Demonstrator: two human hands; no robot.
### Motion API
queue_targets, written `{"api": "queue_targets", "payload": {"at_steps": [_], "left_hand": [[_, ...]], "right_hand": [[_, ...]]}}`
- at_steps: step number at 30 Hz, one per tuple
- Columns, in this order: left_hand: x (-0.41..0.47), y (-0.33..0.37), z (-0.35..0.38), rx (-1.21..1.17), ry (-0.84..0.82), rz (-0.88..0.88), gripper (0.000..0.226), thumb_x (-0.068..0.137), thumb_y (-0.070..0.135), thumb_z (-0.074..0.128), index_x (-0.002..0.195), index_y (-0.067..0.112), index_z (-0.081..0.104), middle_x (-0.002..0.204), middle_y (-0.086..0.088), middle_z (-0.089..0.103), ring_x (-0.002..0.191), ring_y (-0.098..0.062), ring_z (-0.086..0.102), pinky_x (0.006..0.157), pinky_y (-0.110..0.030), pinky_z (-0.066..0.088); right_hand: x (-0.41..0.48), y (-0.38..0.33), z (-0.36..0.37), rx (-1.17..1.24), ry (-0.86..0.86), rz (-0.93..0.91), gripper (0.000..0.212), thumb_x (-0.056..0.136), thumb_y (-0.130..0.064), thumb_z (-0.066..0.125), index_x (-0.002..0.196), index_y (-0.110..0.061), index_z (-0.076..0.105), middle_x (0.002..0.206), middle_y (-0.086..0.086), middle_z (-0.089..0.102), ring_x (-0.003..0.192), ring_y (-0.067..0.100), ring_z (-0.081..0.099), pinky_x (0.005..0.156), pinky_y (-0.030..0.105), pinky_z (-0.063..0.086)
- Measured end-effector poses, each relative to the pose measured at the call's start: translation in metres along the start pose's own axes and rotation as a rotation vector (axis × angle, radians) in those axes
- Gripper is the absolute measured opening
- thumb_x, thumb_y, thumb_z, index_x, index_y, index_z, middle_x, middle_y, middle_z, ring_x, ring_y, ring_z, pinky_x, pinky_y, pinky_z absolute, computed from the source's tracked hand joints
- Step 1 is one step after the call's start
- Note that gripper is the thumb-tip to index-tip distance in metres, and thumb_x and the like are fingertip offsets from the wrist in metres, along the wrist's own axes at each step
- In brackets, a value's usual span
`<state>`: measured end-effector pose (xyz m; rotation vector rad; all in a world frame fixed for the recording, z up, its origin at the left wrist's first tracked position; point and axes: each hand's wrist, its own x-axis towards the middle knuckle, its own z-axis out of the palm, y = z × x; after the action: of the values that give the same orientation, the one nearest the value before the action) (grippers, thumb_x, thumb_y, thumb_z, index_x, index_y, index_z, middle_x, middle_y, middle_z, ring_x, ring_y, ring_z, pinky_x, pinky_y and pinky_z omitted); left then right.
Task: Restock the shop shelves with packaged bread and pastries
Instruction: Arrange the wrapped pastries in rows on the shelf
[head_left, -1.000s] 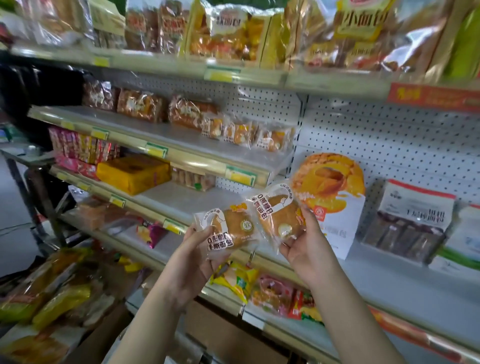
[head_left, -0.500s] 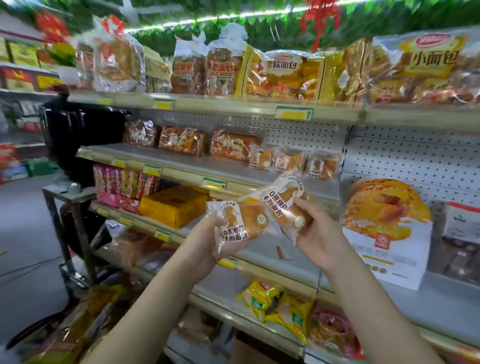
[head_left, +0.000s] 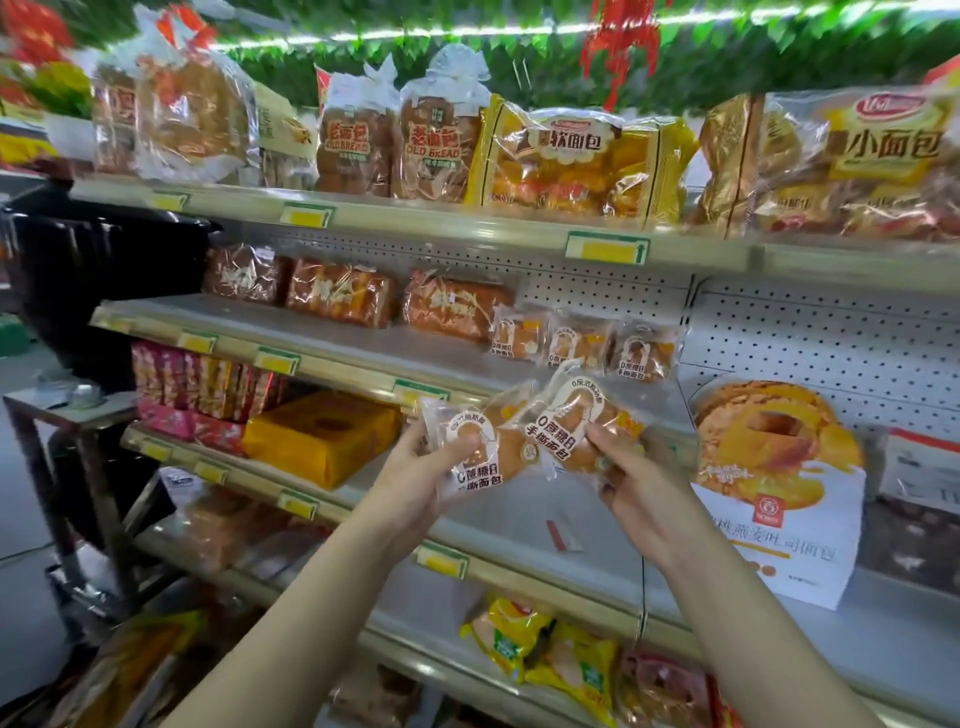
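My left hand (head_left: 415, 475) grips a small clear-wrapped bread bun (head_left: 480, 457) with a white label. My right hand (head_left: 631, 486) grips a second bun of the same kind (head_left: 574, 423), tilted and overlapping the first. Both are held in front of the shelving, just below the second shelf (head_left: 332, 325). On that shelf, at its right end, stand three matching buns (head_left: 582, 343) in a row, with bare shelf in front of them. Larger wrapped loaves (head_left: 343, 293) sit further left at the back.
The top shelf (head_left: 467, 223) holds big bags of bread. A large white-and-orange bread bag (head_left: 779, 488) leans on the third shelf at right; a yellow wrapped block (head_left: 322, 439) lies at left. Yellow snack packs (head_left: 545, 644) sit lower down. A black appliance (head_left: 88, 270) stands at left.
My view has tilted upward and both hands have lifted the two buns toward the second shelf, near the row of matching buns. The right bun now overlaps the left one.
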<state>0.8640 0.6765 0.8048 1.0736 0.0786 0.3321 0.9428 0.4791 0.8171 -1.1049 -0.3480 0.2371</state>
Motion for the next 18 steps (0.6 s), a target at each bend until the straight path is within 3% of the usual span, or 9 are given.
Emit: {"api": "queue_targets", "payload": {"at_steps": [2, 6, 8, 10, 11, 13, 15, 18], "left_hand": [[0.015, 0.006, 0.007, 0.026, 0.013, -0.001, 0.021, 0.091, 0.000, 0.062, 0.111, 0.005, 0.057, 0.087, -0.003, 0.077, 0.081, -0.016, 0.075, 0.071, -0.035, 0.062], [0.043, 0.013, 0.013, 0.105, 0.058, 0.008, 0.035, 0.085, 0.011, 0.072, 0.117, 0.005, 0.058, 0.099, -0.008, 0.076, 0.090, -0.022, 0.074, 0.089, -0.045, 0.057], [0.054, 0.013, 0.013, 0.160, 0.084, 0.026, 0.034, 0.085, 0.016, 0.074, 0.114, 0.008, 0.060, 0.092, -0.007, 0.077, 0.084, -0.021, 0.075, 0.081, -0.038, 0.058], [0.061, 0.013, 0.014, 0.224, 0.111, 0.055, 0.026, 0.086, 0.019, 0.073, 0.108, 0.009, 0.062, 0.083, -0.005, 0.077, 0.073, -0.016, 0.074, 0.061, -0.026, 0.057], [0.066, 0.012, 0.013, 0.245, 0.124, 0.068, 0.026, 0.087, 0.021, 0.073, 0.107, 0.009, 0.063, 0.084, -0.005, 0.077, 0.075, -0.018, 0.073, 0.058, -0.025, 0.054], [0.077, 0.012, 0.008, 0.272, 0.139, 0.076, 0.030, 0.087, 0.026, 0.073, 0.112, 0.010, 0.064, 0.094, -0.008, 0.077, 0.092, -0.024, 0.072, 0.066, -0.025, 0.052], [0.088, 0.015, 0.003, 0.265, 0.149, 0.078, 0.029, 0.087, 0.026, 0.072, 0.111, 0.013, 0.064, 0.096, -0.006, 0.077, 0.093, -0.023, 0.073, 0.066, -0.024, 0.053], [0.107, 0.021, -0.004, 0.252, 0.128, 0.058, 0.023, 0.088, 0.024, 0.071, 0.106, 0.012, 0.062, 0.094, -0.010, 0.077, 0.092, -0.030, 0.072, 0.082, -0.040, 0.056]], "right_hand": [[0.013, -0.008, -0.005, 0.015, 0.008, -0.039, 0.069, 0.063, -0.021, 0.081, 0.126, -0.009, 0.056, 0.120, 0.013, 0.070, 0.105, 0.023, 0.069, 0.099, 0.039, 0.050], [0.040, -0.021, -0.012, -0.098, -0.049, -0.107, 0.081, 0.045, -0.039, 0.094, 0.115, -0.017, 0.061, 0.112, 0.007, 0.074, 0.101, 0.019, 0.071, 0.098, 0.039, 0.048], [0.052, -0.024, -0.014, -0.173, -0.059, -0.115, 0.072, 0.051, -0.040, 0.092, 0.111, -0.017, 0.060, 0.107, 0.007, 0.075, 0.100, 0.020, 0.071, 0.096, 0.041, 0.049], [0.063, -0.024, -0.017, -0.210, -0.039, -0.125, 0.050, 0.065, -0.028, 0.083, 0.108, -0.016, 0.059, 0.106, 0.009, 0.075, 0.095, 0.018, 0.073, 0.087, 0.037, 0.051], [0.069, -0.022, -0.019, -0.226, -0.031, -0.135, 0.044, 0.070, -0.023, 0.080, 0.108, -0.016, 0.059, 0.106, 0.008, 0.074, 0.095, 0.018, 0.073, 0.086, 0.037, 0.052], [0.079, -0.020, -0.020, -0.265, -0.010, -0.153, 0.041, 0.076, -0.015, 0.077, 0.114, -0.015, 0.060, 0.106, 0.004, 0.075, 0.099, 0.020, 0.072, 0.091, 0.043, 0.055], [0.087, -0.018, -0.021, -0.279, 0.002, -0.158, 0.044, 0.080, -0.010, 0.076, 0.120, -0.017, 0.059, 0.108, 0.002, 0.074, 0.101, 0.021, 0.071, 0.093, 0.044, 0.055], [0.100, -0.018, -0.020, -0.301, 0.033, -0.155, 0.065, 0.077, -0.018, 0.080, 0.135, -0.019, 0.052, 0.116, 0.002, 0.072, 0.103, 0.017, 0.071, 0.096, 0.041, 0.053]]}}
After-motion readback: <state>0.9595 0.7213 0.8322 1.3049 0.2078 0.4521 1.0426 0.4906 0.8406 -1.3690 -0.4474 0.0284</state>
